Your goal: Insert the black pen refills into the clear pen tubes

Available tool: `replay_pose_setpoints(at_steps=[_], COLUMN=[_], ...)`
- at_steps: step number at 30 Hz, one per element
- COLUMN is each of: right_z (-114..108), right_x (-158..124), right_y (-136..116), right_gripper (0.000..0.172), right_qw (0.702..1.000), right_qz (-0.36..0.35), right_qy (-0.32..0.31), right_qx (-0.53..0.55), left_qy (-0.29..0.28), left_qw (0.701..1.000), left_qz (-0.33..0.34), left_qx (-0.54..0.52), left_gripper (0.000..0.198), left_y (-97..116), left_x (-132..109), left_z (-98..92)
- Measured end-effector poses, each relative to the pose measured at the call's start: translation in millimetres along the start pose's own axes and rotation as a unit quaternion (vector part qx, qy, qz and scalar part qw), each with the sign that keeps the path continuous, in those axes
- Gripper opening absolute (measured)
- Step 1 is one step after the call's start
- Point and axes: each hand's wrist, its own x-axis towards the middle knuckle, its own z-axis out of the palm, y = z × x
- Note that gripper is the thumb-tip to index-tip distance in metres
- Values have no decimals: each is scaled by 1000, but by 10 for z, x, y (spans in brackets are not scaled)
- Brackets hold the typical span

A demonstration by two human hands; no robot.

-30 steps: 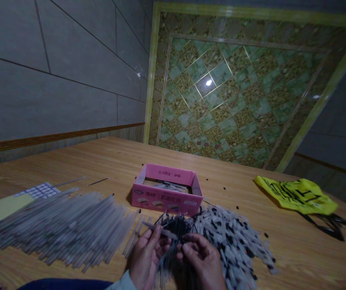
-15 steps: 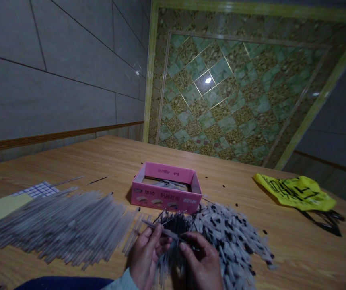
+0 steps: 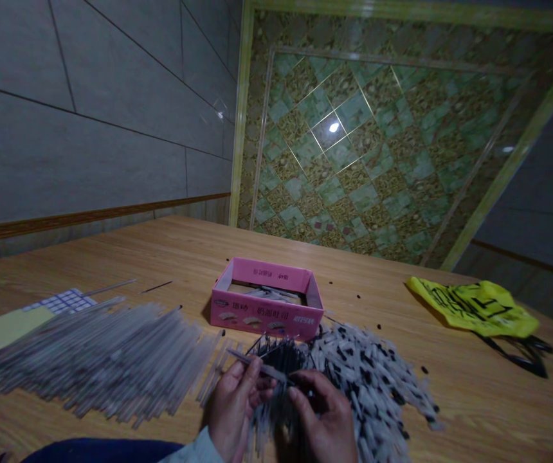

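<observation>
Wood-grain table point(image 3: 175, 244); grey tiled wall point(image 3: 126, 83); green-gold chequered panel point(image 3: 377, 157).

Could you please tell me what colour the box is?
The box is mainly pink, best in the head view.

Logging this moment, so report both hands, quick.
Left hand: closed, holding a thin tube.
Right hand: curled at the tube's end; whether it grips anything cannot be told.

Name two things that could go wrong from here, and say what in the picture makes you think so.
The slim pale piece might slip or bend, as the left hand pinches it while the right hand's fingertips are at its other end.

The right hand is right beside the pile of short pieces, so a sideways brush could scatter some.
</observation>
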Motion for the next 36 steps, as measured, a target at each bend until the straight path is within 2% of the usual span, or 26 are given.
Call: replay_pose_setpoints(at_steps=[20,36], right_z=[-7,19], right_x=[-8,-27], right_y=[3,36], right_gripper=[15,19], right_qw=[999,1000], right_qz=[-35,14], right_qy=[1,9], right_qx=[-34,-2], left_qy=[-11,-16], left_qw=[1000,999], left_qz=[-2,-5], left_qx=[8,34], left_gripper=[24,25], left_y=[-5,-21], left_x=[1,1], left_z=[-14,-18])
